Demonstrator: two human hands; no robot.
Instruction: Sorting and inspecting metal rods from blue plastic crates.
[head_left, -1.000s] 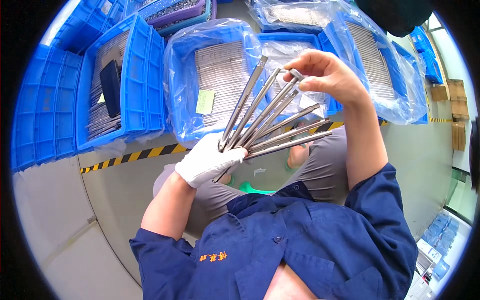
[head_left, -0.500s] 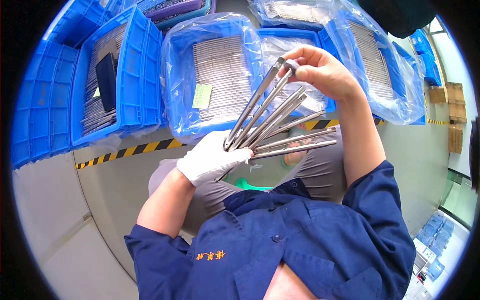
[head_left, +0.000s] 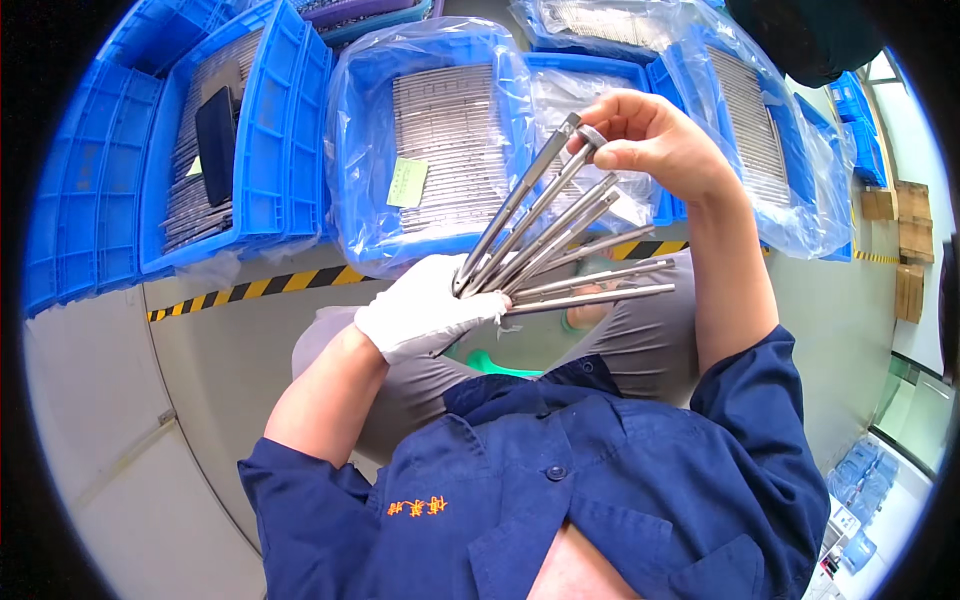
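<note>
My left hand (head_left: 425, 308), in a white glove, is closed around the lower ends of several slim metal rods (head_left: 552, 238). They fan out toward the upper right. My right hand (head_left: 665, 145) is bare and pinches a small grey disc-shaped piece (head_left: 593, 137) between thumb and fingers. That piece sits at the top end of one of the upper rods; whether it is fitted on or only touching I cannot tell. In front of me stands a plastic-lined blue crate (head_left: 455, 232), with rows of similar rods and a green paper slip (head_left: 407, 183) in it.
On the left a blue crate (head_left: 265, 150) holds rods and a dark phone-like object (head_left: 217, 145). More lined crates stand at the back, one with rods (head_left: 745, 115) to the right. Yellow-black tape (head_left: 290, 288) crosses the floor. A green stool edge (head_left: 485, 362) shows between my legs.
The grey disc-shaped piece has tilted in my right fingers and now shows flatter. Both hands keep their grip, and the view has shifted slightly.
</note>
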